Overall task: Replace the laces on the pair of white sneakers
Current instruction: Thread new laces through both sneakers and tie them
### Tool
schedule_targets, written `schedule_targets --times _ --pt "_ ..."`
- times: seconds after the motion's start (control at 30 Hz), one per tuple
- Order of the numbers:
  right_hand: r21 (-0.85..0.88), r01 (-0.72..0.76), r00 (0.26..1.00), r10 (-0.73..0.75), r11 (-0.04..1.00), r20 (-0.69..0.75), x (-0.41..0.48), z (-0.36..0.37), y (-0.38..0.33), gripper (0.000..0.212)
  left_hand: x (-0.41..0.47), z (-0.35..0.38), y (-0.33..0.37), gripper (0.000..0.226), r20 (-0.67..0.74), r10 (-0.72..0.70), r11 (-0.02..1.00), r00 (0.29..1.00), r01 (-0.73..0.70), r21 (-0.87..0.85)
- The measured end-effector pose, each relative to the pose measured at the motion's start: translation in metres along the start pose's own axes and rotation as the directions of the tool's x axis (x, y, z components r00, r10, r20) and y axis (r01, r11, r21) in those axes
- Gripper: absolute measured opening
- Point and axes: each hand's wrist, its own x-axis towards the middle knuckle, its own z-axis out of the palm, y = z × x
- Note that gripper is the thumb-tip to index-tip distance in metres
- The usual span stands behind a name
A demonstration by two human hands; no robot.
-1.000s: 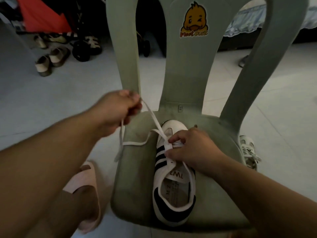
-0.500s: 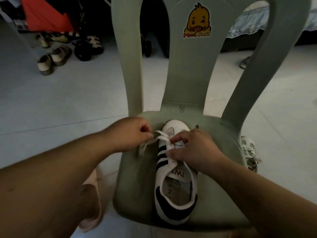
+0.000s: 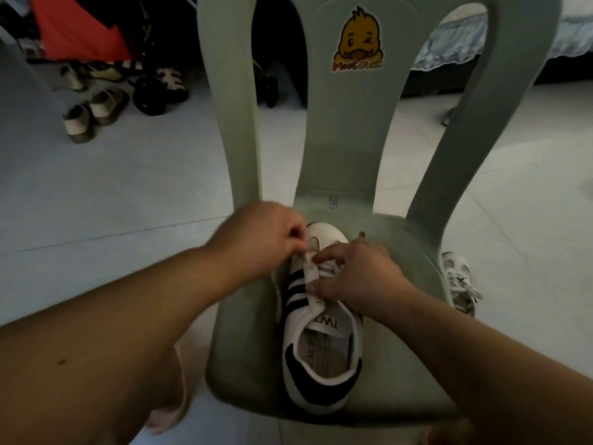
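Sneaker [image 3: 321,348] lies on the chair [image 3: 244,364] seat, toe toward the chair back, heel toward the person. Left hand [image 3: 266,239] at the toe end, on the sneaker's left side; it pinches the lace [image 3: 328,268]. Right hand [image 3: 362,277] just right of the left hand and nearer the heel, over the lacing, holding the sneaker between thumb and forefinger. Second sneaker [image 3: 459,284] on the floor right of the right hand, past the seat edge. Slipper [image 3: 173,412] on the floor under the left forearm. Sandals [image 3: 93,114] well beyond and left of the left hand. Sticker [image 3: 357,43] on the chair back, beyond both hands.
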Motion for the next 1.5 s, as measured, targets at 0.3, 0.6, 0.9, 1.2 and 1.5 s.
schedule_targets --times 0.3,0.6,0.9,1.2,1.5 --pt "-0.079 -0.047 0.998 0.044 0.996 -0.042 -0.008 0.000 -0.004 0.051 -0.019 -0.052 -0.069 0.017 -0.207 -0.290 0.951 0.934 0.305 0.046" --pt "-0.111 -0.026 0.999 0.021 0.993 -0.045 -0.010 0.002 -0.004 0.052 -0.007 0.025 -0.004 0.020 0.166 0.004 0.994 0.986 -0.022 0.105" --pt "-0.093 -0.008 1.000 0.005 0.996 -0.024 -0.010 -0.002 0.001 0.051 0.000 -0.014 -0.007 0.016 0.120 -0.081 0.997 0.989 0.080 0.012" --pt "-0.016 -0.014 1.000 0.013 1.000 -0.016 -0.009 -0.001 0.004 0.054 -0.018 -0.044 -0.032 0.017 0.241 -0.222 0.973 0.945 0.232 -0.011" --pt "0.126 -0.006 0.999 0.012 0.992 -0.048 -0.003 0.000 0.013 0.071 -0.004 0.023 0.001 0.022 0.235 -0.067 0.994 0.970 0.046 0.096"
